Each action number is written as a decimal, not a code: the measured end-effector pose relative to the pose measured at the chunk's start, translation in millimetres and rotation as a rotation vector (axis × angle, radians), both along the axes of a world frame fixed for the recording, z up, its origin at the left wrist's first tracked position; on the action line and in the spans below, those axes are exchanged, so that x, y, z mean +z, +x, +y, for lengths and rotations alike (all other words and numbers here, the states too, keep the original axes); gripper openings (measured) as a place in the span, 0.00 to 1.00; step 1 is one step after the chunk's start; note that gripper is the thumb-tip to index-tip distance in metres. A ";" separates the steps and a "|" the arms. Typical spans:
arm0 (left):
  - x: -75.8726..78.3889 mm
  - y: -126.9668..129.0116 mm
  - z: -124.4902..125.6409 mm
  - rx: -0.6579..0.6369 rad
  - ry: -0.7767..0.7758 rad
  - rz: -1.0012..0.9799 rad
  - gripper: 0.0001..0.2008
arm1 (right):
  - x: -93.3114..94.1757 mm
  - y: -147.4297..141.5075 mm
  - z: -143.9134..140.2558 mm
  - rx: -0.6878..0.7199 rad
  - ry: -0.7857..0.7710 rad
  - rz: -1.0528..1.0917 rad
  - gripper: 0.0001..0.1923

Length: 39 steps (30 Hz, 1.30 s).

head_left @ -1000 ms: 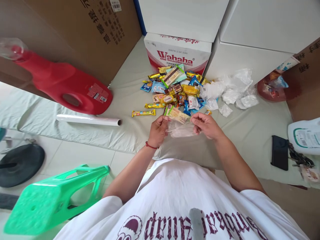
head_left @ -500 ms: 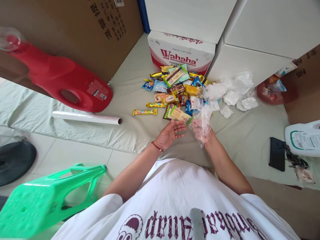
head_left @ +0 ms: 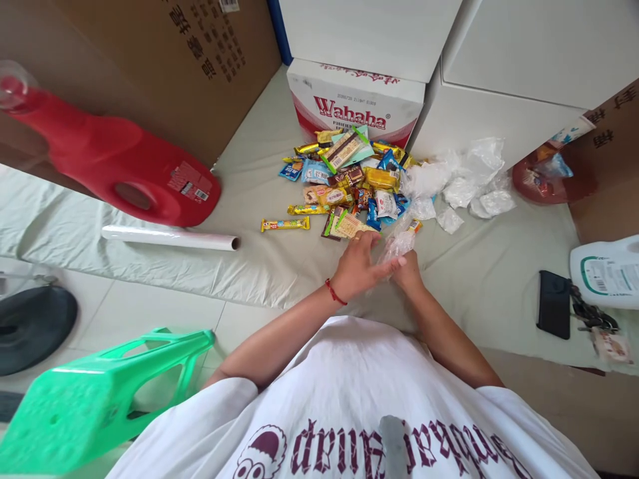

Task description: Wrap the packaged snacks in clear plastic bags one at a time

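Note:
My right hand (head_left: 408, 273) is closed on a crumpled clear plastic bag (head_left: 399, 245), just in front of the snack pile. My left hand (head_left: 358, 265) reaches across from the left, its thumb stretched over the lower part of the bag and its fingers apart from the thumb. Beyond the left fingertips lies a green-edged snack bar (head_left: 352, 225), partly covered by the hand. Behind it are a yellow packet (head_left: 382, 178), a blue packet (head_left: 315, 171) and several other wrapped snacks. One yellow stick-shaped packet (head_left: 285, 225) lies apart on the left.
Several crumpled clear bags (head_left: 456, 186) lie right of the snacks. A Wahaha carton (head_left: 354, 100) stands behind. At left are a red jug (head_left: 124, 166), a white roll (head_left: 170, 237) and a green stool (head_left: 84, 399); at right, a black phone (head_left: 554, 304) and keys (head_left: 594, 316).
My left hand has moved right, and its thumb now crosses the plastic bag. The bag, which hung down in my right hand, is bunched up higher. The right hand has turned slightly.

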State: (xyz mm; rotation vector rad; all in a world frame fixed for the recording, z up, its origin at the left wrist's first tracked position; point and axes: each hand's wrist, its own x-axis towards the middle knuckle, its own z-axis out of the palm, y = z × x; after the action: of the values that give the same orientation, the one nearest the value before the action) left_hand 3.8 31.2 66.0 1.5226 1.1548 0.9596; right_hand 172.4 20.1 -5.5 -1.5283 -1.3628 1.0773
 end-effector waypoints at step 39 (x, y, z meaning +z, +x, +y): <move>-22.4 -64.1 -34.9 0.319 0.042 -0.069 0.25 | 50.7 6.9 -8.2 0.097 0.121 0.276 0.22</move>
State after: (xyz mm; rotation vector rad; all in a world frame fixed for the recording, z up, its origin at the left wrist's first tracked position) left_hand -60.3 -3.8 43.6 1.3497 1.3598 1.2453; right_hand 179.4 11.9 45.1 -1.1871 -1.2941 1.1942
